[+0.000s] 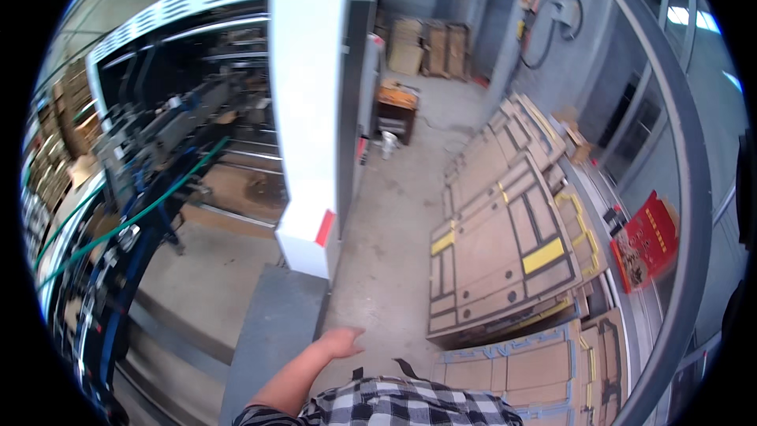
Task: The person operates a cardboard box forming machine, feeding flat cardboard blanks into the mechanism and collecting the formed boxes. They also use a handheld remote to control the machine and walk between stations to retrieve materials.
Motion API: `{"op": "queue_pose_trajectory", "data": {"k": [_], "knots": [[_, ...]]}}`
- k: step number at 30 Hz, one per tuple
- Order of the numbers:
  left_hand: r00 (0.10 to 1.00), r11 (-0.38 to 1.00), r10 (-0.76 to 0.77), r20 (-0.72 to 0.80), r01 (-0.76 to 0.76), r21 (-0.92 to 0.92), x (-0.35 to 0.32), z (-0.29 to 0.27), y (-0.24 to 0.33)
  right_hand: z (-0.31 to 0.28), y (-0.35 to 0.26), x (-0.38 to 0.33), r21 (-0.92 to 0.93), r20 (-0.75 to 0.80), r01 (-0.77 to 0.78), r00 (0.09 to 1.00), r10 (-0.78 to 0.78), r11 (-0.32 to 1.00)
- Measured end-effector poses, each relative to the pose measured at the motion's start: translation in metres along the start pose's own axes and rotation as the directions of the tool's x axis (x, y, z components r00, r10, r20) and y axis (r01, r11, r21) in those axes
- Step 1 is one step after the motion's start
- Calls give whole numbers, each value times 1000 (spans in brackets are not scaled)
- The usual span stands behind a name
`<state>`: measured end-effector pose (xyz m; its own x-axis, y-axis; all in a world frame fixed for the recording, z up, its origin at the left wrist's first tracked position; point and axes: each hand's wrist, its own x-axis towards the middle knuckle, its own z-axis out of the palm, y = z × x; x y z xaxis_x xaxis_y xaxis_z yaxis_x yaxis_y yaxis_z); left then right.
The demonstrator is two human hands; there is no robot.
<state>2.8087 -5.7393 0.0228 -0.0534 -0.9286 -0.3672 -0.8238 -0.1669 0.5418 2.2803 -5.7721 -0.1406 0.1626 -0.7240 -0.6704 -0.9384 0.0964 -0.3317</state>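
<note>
My left hand point(341, 342) hangs in front of my checked shirt point(394, 402), beside the edge of a grey flat platform point(280, 323). Its fingers look loosely apart, with nothing seen in them, though they are small and slightly blurred. My right hand is out of the picture. Just ahead on the left stands a large white machine point(309, 110) with a red mark on its lower corner. Dark rollers and metal bars fill its open side, and green hoses point(150, 209) run across there.
On the right, brown wooden boards with black, yellow and blue strips point(505, 252) lean against a railing. A red printed bag or box point(646, 241) rests behind them. Farther off stand a small wooden cabinet point(397, 110), a white container point(389, 144) and stacked brown panels point(445, 51).
</note>
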Motion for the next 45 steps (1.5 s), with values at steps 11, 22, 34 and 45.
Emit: {"op": "queue_pose_trajectory", "data": {"k": [11,22,34,45], "knots": [[967,955,163,197,-205,214,443,-155,-15,-185,-98,273,191,38,-281,960,279,941],[975,987,-146,166,156,-47,693,-334,-120,-619,-491,701,276,-526,553,772,-358,786],[980,980,197,-41,-196,9,1145,-631,-97,-725,-558,967,161,-8,-29,999,31,986],[987,983,143,71,-150,110,1523,-781,-98,-1012,-702,1302,112,-11,138,990,-137,984]]}}
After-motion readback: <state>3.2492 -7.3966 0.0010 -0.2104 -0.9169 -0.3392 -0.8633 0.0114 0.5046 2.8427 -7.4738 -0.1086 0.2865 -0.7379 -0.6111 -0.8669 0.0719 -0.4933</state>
